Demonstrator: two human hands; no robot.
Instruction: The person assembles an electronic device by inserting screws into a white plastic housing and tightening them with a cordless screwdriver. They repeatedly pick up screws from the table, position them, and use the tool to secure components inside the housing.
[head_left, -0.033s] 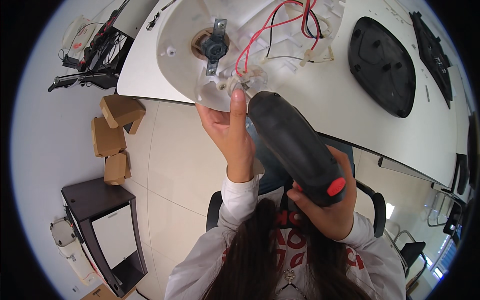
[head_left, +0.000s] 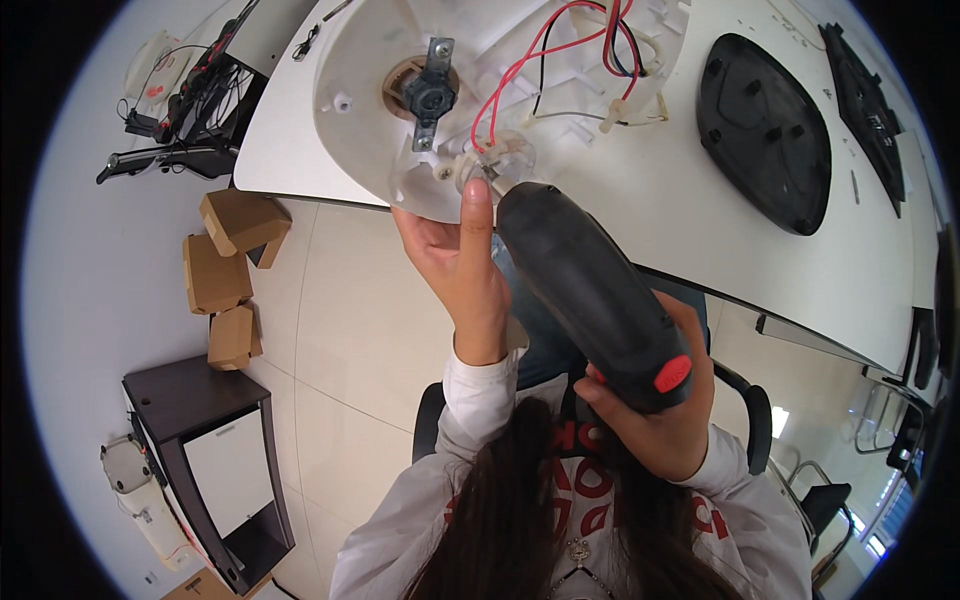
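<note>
While left hand [head_left: 457, 270] holds white shell [head_left: 352, 140], right hand [head_left: 662, 425] grips black power screwdriver [head_left: 592, 292].

I take this for an office-like workroom: a white surface [head_left: 655, 215] across the top bears an open wired housing [head_left: 480, 60], with cardboard boxes [head_left: 215, 272] at left, a dark cabinet [head_left: 190, 400] lower left, a chair [head_left: 826, 506] lower right.

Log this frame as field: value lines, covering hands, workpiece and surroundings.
left hand: grips near edge of white plastic housing, thumb on top beside screwdriver tip
right hand: holds black power screwdriver near its red-marked end
inside housing: red and black wires, black bracket with metal ends
table: white table, black plastic cover right of housing
left side: cardboard boxes, dark cabinet
</note>
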